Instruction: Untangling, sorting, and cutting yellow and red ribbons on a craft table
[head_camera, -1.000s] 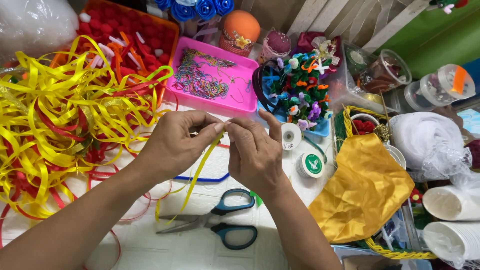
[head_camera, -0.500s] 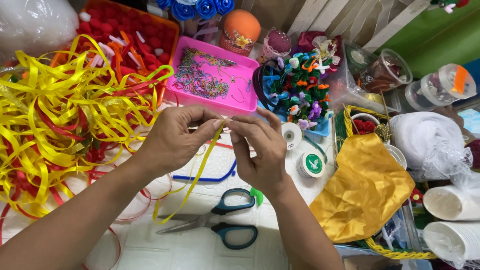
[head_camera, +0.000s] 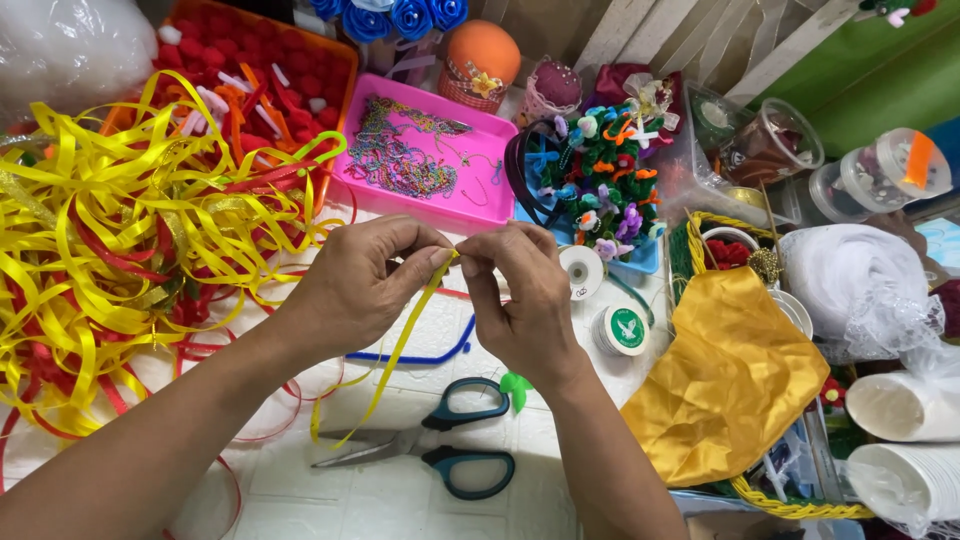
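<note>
Left hand (head_camera: 355, 285) and right hand (head_camera: 520, 300) both pinch the top end of a yellow ribbon strip (head_camera: 395, 350) at scene centre, its tail trailing toward the scissors (head_camera: 440, 450); keep fingertips close and the strip taut

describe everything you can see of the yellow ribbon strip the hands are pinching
The yellow ribbon strip is narrow, flat and glossy, like satin. Its top end is pinched between the fingertips of the left hand and the right hand, which meet above the white table. From there it hangs down and leftward in a slack slant, and its lower end curls by the tips of the scissors. It passes over a blue cord. It looks like a single cut length, apart from the tangled ribbon pile on the left.
</note>
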